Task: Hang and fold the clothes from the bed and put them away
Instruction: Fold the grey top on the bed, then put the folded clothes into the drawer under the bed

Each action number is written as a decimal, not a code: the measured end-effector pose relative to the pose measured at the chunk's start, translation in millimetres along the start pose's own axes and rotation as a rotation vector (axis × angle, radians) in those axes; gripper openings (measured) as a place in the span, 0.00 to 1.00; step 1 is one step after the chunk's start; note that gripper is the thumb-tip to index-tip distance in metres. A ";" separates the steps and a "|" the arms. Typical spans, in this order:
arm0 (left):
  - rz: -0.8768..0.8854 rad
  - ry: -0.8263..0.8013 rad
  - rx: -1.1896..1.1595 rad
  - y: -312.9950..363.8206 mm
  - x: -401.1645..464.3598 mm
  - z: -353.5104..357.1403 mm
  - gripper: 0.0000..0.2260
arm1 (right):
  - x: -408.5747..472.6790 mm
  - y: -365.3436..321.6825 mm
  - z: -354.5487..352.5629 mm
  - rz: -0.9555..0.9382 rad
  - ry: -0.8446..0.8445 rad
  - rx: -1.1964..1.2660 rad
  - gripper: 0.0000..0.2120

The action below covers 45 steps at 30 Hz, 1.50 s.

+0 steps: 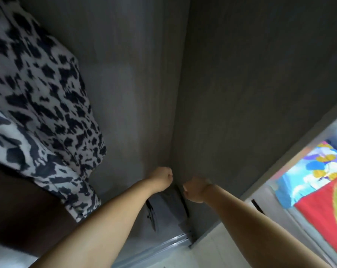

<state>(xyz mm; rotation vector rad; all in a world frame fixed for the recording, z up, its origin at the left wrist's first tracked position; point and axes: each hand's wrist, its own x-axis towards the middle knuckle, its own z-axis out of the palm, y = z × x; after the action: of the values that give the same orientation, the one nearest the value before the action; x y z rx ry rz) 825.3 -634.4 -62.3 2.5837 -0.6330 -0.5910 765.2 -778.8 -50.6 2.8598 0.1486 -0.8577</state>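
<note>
Grey folded garment (pixel 168 207) just below both hands (pixel 180 185), perhaps held.

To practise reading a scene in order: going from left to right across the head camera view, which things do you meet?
Black-and-white patterned garment → left hand → dark folded garment low between the hands → right hand → grey wardrobe panel → bright red and blue bedding at the far right.

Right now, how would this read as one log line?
left hand: fist, low in wardrobe | right hand: fist beside it | dark folded garment: beneath | spotted garment: hanging left
</note>
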 end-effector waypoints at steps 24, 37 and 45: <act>0.843 -0.577 0.360 345.7 -81.5 152.6 0.17 | -355.6 150.8 181.8 0.820 -0.111 0.459 0.13; 1.010 -0.712 0.365 566.2 -150.2 301.8 0.19 | -562.2 280.0 318.8 1.075 -0.182 0.584 0.13; 1.018 -0.760 0.516 650.3 -109.7 358.5 0.18 | -573.1 352.0 379.4 1.068 -0.187 0.718 0.11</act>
<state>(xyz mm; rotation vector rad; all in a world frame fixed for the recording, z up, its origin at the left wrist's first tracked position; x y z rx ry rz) 344.8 -1208.9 -12.7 1.8910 -2.3719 -1.0914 133.2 -1220.0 -5.3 2.6566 -1.8192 -0.9808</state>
